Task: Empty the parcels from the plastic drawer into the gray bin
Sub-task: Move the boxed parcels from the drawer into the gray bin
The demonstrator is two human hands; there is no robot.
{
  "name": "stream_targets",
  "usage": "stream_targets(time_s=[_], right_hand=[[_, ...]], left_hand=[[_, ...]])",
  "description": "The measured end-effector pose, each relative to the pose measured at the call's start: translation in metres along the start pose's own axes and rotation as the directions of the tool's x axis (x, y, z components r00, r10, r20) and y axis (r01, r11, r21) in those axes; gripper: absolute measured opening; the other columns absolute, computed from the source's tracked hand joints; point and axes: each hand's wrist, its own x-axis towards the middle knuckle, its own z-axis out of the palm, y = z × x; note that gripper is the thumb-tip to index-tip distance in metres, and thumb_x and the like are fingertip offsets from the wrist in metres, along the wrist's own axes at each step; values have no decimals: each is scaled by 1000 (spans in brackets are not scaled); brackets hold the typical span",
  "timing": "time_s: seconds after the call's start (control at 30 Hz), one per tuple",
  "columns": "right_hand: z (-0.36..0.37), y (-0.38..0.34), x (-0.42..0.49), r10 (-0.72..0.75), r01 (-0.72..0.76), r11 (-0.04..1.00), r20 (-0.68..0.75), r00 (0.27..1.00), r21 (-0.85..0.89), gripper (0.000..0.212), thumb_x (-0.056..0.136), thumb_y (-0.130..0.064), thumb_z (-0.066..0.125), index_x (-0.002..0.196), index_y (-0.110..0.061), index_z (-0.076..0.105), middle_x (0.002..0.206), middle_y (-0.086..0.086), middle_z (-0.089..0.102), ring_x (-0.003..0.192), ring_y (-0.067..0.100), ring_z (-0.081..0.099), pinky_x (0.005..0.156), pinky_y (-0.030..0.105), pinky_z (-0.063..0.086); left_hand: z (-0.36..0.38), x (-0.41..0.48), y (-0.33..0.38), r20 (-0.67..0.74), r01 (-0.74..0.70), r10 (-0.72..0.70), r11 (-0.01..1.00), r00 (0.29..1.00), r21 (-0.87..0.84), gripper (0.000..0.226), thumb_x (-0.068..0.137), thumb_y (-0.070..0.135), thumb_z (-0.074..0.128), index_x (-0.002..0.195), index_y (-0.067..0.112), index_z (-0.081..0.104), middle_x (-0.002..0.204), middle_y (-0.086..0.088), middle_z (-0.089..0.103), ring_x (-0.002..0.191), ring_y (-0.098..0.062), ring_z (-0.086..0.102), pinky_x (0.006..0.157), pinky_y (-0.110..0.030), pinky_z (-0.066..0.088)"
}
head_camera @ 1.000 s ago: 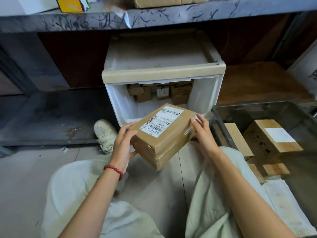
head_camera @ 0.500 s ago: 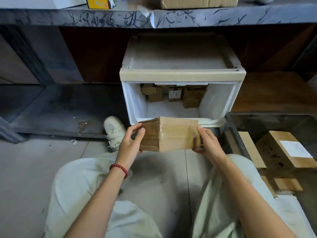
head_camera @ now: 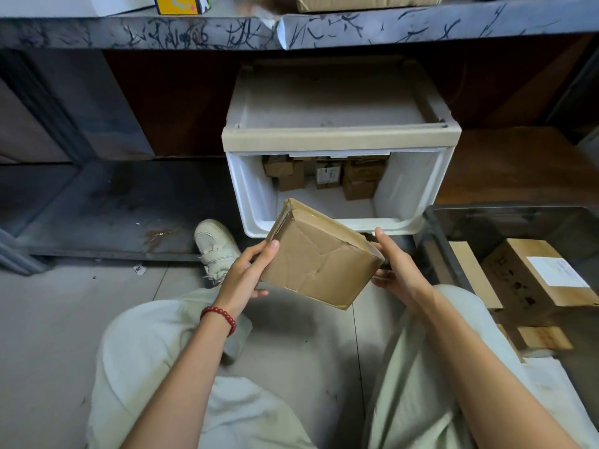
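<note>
A person crouched on a tiled floor (head_camera: 291, 367) holds one cardboard parcel (head_camera: 319, 257) in the air between the knees, just in front of the pulled-out plastic drawer (head_camera: 252, 192) and to the left of the gray bin (head_camera: 436, 244). The left hand (head_camera: 246, 275) grips the parcel's left edge, thumb laid on the near face; the right hand (head_camera: 393, 270) clasps the right end, thumb up along the edge and fingers curled beneath. The parcel tilts, its creased, unlabeled face turned to the camera and its long axis running from upper left down to lower right; its upper corner overlaps the drawer's front rim in this view. Bare tiles lie open under the parcel, and the bin's left wall stands just beside the right hand. The drawer's front half is bare white plastic; a bunch of small cartons (head_camera: 327, 175), at least four though the exact count cannot be told, sits against its back wall. Three cartons show in the bin, the largest carton (head_camera: 518, 280) bearing a white label, with dark floor free at the bin's far end.
</note>
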Motion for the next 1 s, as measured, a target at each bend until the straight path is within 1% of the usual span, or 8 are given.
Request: stream_targets(time_s=[0.1,0.27,0.33,0.4,0.5,0.6,0.7,1.0], right_hand=[[-3,2,2,9,-9,1000,-19,1000,27,54,89,-66,45,117,-26,65,91,-7,63,75,9,58,73,26,44],[-5,1,4,-9,8,995,12,1000,104,34,91,-62,46,80,-31,53,55,-17,51,44,-1,51,60,22,42],[-4,1,4,-20,19,999,32,999,49,40,88,-69,44,90,-32,58,67,-18,52,54,-1,52,60,22,41],[-3,1,2,-31,31,999,59,998,-14,73,73,-85,44,120,-31,61,98,-14,61,85,5,59,73,25,41],[0,-2,-1,-42,47,996,79,996,-73,105,59,-95,42,146,-36,39,149,-9,41,138,20,37,102,41,31],[5,-8,-8,-47,56,995,107,993,-83,99,62,-91,39,147,-40,33,155,-10,32,143,20,27,111,45,25],[7,-7,-8,-47,61,990,115,992,-124,115,48,-101,42,144,-38,40,146,-9,47,137,16,39,108,46,26],[3,-1,1,-67,70,991,33,997,-110,104,53,-99,44,134,-34,51,136,-7,55,126,18,50,111,50,31]], left_hand=[[-3,2,-3,27,-20,19,999,999,42,75,52,73,66,119,42,57,118,12,61,102,-7,60,70,-28,54],[-4,3,-4,-11,-26,27,998,1000,63,65,55,72,64,114,42,62,114,12,61,96,-6,57,67,-27,52],[-2,2,-3,-49,-18,21,998,999,63,50,66,70,60,106,40,62,102,17,62,94,-7,56,71,-30,51],[-2,4,-3,-98,8,-1,998,995,68,32,80,68,54,94,40,61,89,12,59,86,-11,53,73,-32,50],[-2,6,-3,-135,71,-57,993,989,98,47,77,80,41,83,37,58,86,3,50,79,-16,48,71,-33,48],[-1,6,-3,-144,124,-111,989,983,84,66,70,89,31,88,32,60,89,0,54,76,-16,46,67,-31,45],[0,5,-3,-142,153,-142,986,980,66,79,62,96,23,96,35,59,102,4,61,80,-16,49,63,-29,46],[3,5,1,-130,51,-49,999,990,18,41,83,70,43,86,33,60,93,5,53,81,-13,48,57,-27,46]])
